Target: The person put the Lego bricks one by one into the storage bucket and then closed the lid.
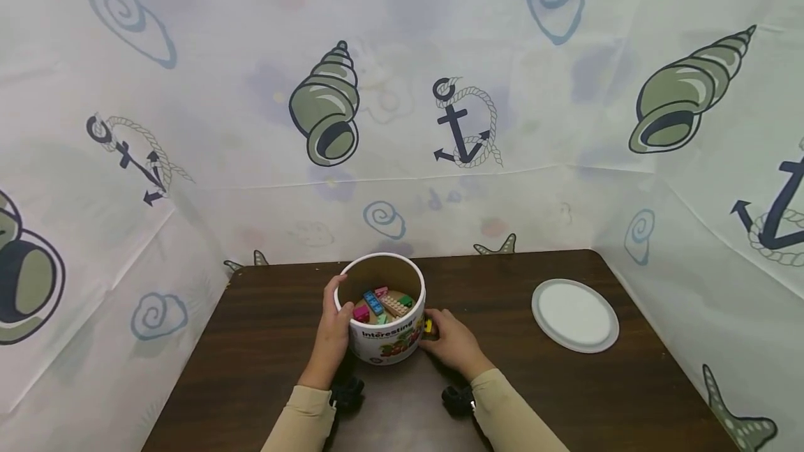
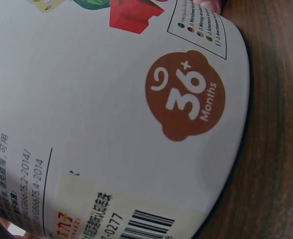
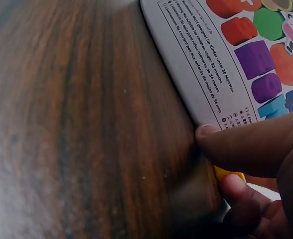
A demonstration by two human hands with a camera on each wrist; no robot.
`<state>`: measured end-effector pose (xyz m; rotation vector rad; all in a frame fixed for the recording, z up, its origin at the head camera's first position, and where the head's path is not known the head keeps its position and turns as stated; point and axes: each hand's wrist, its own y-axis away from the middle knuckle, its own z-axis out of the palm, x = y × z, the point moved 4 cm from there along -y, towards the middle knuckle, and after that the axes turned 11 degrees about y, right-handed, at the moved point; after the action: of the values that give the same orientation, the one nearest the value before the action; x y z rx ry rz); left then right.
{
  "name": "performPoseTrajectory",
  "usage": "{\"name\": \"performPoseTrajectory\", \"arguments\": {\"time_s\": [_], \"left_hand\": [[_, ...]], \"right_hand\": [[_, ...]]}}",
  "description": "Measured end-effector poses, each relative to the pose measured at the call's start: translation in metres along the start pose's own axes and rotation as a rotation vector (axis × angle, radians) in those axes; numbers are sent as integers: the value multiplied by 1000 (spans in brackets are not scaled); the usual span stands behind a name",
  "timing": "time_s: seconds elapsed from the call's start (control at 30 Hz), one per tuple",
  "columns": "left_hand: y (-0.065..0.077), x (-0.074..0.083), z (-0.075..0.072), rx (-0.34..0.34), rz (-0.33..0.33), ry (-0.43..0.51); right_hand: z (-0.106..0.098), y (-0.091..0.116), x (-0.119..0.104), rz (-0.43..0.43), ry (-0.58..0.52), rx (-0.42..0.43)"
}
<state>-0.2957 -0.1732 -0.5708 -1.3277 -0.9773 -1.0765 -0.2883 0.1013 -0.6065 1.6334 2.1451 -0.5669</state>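
Observation:
A white toy bucket point(image 1: 384, 344) with printed fruit and lettering stands on the table, its mouth up and leaning toward me. Inside lie several toy bricks point(image 1: 373, 303) in blue, pink, green and beige. My left hand point(image 1: 333, 330) grips the bucket's left side near the rim, thumb at the front and fingers behind. Low on the opposite side, my right hand point(image 1: 457, 342) holds the bucket, its thumb point(image 3: 246, 144) pressed at the bottom edge. A small yellow piece point(image 1: 429, 326) shows between the bucket and the right fingers; I cannot tell what it is.
A round white lid point(image 1: 575, 316) lies flat on the dark wooden table point(image 1: 502, 284) to the right. Patterned cloth point(image 1: 402, 124) with shells and anchors hangs around the back and sides. A grey strip point(image 1: 408, 410) runs toward me between my arms.

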Motion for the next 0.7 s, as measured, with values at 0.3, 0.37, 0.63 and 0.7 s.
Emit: {"name": "performPoseTrajectory", "arguments": {"time_s": [0.3,0.37,0.63,0.7], "left_hand": [[0,2,-3,3,0,-14],[-1,2,-3,3,6,-14],[-2,1,-2,1,14,5],[0,0,-1,1,10,3]], "right_hand": [[-2,0,2,54,-122,28],[-1,-2,7,71,-189,20],[-6,-2,25,203,-593,1],[-9,1,27,235,-666,18]]}}
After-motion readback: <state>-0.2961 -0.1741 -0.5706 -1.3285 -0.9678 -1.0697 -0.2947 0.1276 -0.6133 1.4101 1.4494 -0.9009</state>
